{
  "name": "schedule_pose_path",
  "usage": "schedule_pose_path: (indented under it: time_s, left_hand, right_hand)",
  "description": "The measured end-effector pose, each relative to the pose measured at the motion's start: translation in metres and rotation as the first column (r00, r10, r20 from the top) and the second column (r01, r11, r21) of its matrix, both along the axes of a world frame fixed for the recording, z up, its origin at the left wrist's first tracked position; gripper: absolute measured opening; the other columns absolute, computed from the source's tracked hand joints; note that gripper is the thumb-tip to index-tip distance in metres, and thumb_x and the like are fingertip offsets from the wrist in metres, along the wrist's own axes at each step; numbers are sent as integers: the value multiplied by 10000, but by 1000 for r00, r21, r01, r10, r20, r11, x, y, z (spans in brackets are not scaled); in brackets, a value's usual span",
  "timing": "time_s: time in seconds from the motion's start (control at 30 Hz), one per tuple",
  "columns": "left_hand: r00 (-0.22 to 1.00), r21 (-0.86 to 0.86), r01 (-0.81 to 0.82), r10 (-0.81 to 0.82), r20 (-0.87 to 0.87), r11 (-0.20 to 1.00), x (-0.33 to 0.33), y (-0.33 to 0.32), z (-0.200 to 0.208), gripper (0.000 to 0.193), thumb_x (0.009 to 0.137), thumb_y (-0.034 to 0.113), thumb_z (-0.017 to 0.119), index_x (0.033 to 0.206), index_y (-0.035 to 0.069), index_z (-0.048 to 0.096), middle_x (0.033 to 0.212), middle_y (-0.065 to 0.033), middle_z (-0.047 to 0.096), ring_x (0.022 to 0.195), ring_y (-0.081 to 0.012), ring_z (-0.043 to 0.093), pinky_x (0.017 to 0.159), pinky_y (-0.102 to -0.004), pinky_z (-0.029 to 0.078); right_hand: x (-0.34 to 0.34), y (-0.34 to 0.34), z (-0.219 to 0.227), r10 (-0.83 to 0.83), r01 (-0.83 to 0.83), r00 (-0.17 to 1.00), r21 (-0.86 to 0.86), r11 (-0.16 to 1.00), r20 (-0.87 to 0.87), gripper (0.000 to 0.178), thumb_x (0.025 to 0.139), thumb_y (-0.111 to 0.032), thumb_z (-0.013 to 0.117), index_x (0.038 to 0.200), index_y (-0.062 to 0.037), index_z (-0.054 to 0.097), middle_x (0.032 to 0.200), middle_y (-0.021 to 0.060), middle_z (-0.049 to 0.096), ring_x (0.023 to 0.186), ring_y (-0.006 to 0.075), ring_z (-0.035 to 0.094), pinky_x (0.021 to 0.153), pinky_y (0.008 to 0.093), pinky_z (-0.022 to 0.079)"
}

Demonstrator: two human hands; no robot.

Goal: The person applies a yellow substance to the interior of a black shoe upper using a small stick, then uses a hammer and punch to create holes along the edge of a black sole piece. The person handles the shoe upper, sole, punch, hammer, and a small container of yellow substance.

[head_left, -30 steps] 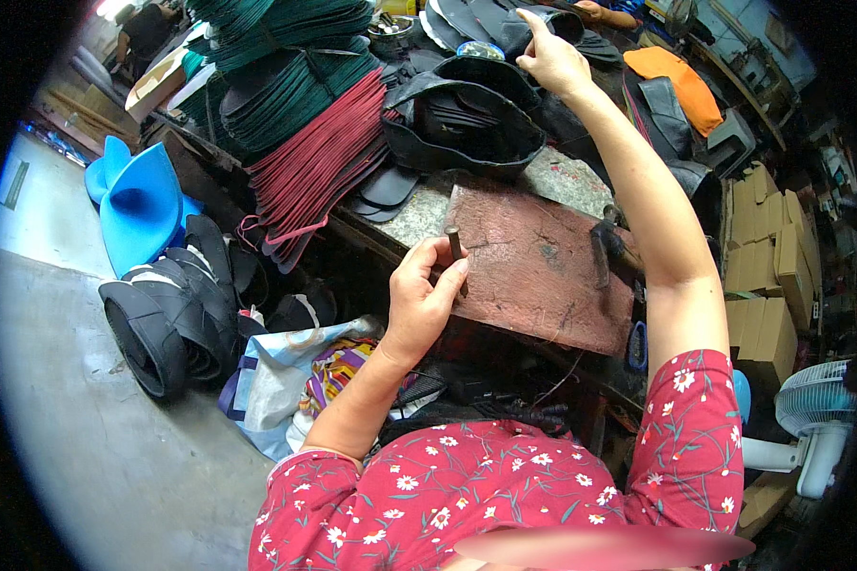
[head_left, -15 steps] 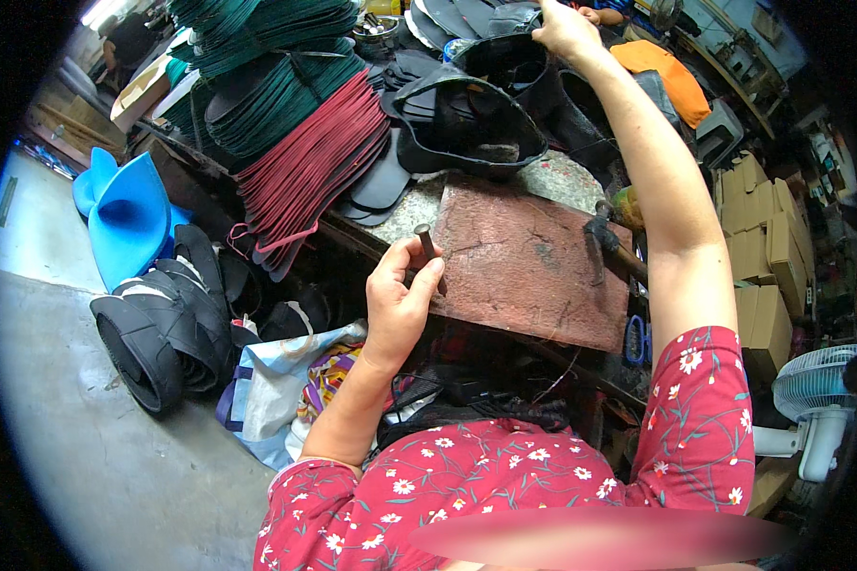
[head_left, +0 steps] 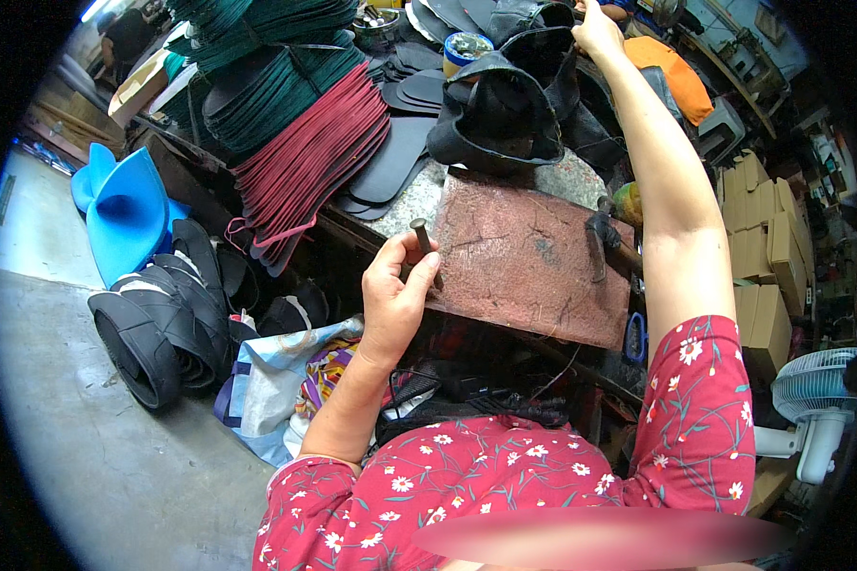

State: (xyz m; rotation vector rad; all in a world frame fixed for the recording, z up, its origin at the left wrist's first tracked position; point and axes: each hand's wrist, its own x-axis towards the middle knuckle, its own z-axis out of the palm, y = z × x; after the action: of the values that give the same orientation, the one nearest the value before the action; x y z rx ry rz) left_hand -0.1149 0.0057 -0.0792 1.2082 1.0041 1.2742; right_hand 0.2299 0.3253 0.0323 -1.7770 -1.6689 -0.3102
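Observation:
Between the thumb and fingers of my left hand (head_left: 397,297) stands a slim metal punch (head_left: 420,228), almost upright. Its lower end is at the left edge of a worn reddish board (head_left: 524,262). My right hand (head_left: 600,36) reaches to the far side, its fingers closed on the edge of soft black material (head_left: 548,67) and partly cut off by the frame. An open-mouthed black bag-like piece (head_left: 495,119) slumps just beyond the board. On the board's right side lies a hammer (head_left: 624,255).
Tall stacks of green-edged and red-edged sheets (head_left: 305,157) stand at left, beside loose dark sole-shaped pieces (head_left: 390,157). A blue-and-yellow tub (head_left: 467,49) sits behind. Rolled black material (head_left: 157,333) and blue sheets (head_left: 129,209) are at left. A fan (head_left: 814,390) and cardboard boxes (head_left: 757,247) are at right.
My right hand has moved right, and the black bag-like pieces have shifted right and crumpled, uncovering the tub and more sole-shaped pieces. My left hand with the punch has stayed nearly still.

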Motion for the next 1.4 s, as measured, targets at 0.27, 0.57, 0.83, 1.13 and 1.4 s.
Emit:
schedule_pose_path:
  time_s: [0.27,0.57,0.83,1.13,1.4]
  left_hand:
    - [999,65,-45,45,-8,997,1,1,-3,114,901,28,625,1010,-7,627,848,-5,617,727,-53,555,657,-214,465]
    - [996,107,-46,54,-71,993,7,-3,-8,110,929,49,599,1030,9,614,881,11,598,786,-49,526,720,-202,433]
    - [977,233,-44,91,-195,972,13,-4,-13,134,922,50,611,1045,-3,621,880,5,610,800,-68,548,721,-224,454]
    - [971,258,-89,141,-191,962,19,-4,-13,164,836,46,674,972,-32,626,843,-141,616,763,-263,623,698,-328,492]
    - [984,253,-74,112,-141,965,19,-5,-11,95,894,33,625,972,-19,612,832,-35,594,716,-93,559,649,-241,466]
  right_hand:
    - [6,-7,18,-53,-15,883,-141,990,-467,709,791,-130,573,1462,-149,345,873,145,669,559,231,636,449,335,528]
    - [-42,-60,36,468,-521,841,-170,837,-270,732,740,-188,749,1397,-84,443,815,96,644,772,179,621,689,326,501]
    - [-95,-67,14,421,-374,852,-201,905,312,543,753,-147,662,1275,-111,520,1039,181,670,999,335,647,854,413,505]
    - [-67,-39,22,156,-132,986,-301,945,57,618,749,-178,591,1359,-155,499,1165,199,658,1084,340,635,914,404,503]
    - [-67,-45,26,193,-242,963,-291,926,-187,558,709,-79,583,1267,-100,583,805,96,636,738,199,611,637,321,486]
